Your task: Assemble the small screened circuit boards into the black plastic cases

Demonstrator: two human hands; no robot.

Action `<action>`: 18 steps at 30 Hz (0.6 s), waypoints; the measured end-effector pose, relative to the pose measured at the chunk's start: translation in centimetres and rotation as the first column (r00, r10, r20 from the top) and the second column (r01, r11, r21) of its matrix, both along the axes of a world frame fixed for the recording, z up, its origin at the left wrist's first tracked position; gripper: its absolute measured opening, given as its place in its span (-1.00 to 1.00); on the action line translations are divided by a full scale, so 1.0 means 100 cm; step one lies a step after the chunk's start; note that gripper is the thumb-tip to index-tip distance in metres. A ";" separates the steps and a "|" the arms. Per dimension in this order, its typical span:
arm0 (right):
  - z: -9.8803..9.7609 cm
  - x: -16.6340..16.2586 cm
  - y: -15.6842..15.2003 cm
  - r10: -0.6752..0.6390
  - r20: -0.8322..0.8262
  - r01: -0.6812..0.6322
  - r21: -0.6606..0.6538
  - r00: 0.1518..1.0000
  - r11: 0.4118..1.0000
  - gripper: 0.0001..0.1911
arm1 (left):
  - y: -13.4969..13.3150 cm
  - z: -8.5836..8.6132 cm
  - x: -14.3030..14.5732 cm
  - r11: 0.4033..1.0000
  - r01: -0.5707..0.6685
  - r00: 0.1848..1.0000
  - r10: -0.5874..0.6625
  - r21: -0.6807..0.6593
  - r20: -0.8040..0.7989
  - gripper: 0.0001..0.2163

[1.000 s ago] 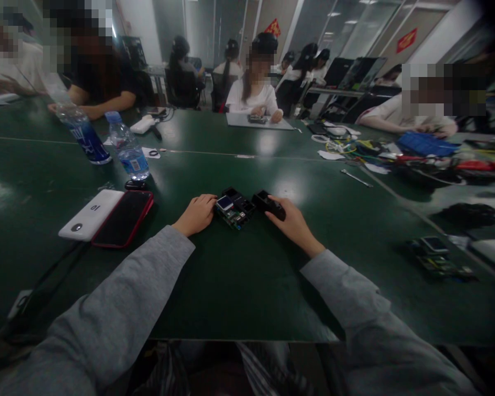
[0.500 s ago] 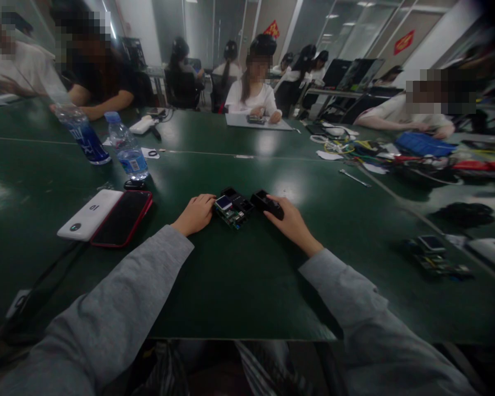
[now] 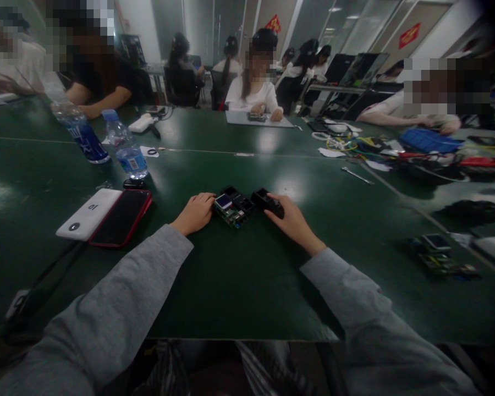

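Circuit board [image 3: 232,213] and black box [image 3: 265,202] on the green bench [image 3: 247,286]. The board lies just right of the left hand [image 3: 194,213], its fingers loosely bent at the near edge (whether they grip cannot be told). The right hand [image 3: 293,221] has its fingers closed about the box, whose long axis slants from far left to near right, pointing toward the board's side.

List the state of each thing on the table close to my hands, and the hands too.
Left hand: fingers at the circuit board's left edge.
Right hand: closed around the black box.
Circuit board: parts exposed; whether its screen is lit, cannot tell.
Black box: gripped.
Phone: face up, display dark.
Clear bottle: upright, capped.
Blue-label bottle: upright; top too blurred to tell.
Wrench: lying flat.
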State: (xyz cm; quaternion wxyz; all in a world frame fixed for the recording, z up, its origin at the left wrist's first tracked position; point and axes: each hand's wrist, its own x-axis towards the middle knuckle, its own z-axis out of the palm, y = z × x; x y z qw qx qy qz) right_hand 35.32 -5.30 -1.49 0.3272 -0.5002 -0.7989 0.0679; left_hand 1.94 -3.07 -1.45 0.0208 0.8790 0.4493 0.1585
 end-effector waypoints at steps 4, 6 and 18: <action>-0.001 0.001 0.001 0.008 0.001 -0.008 0.001 1.000 1.000 -0.48 | 0.000 0.000 0.000 1.000 -0.003 1.000 0.003 0.011 -0.007 -0.66; 0.000 0.001 0.000 0.010 0.006 -0.010 -0.005 1.000 1.000 -0.47 | 0.001 -0.001 0.000 1.000 0.002 1.000 -0.002 0.015 -0.005 -0.67; 0.003 0.001 -0.001 0.023 0.030 -0.022 -0.030 0.999 0.999 -0.45 | 0.002 -0.003 -0.001 1.000 0.004 1.000 -0.004 -0.002 0.007 -0.65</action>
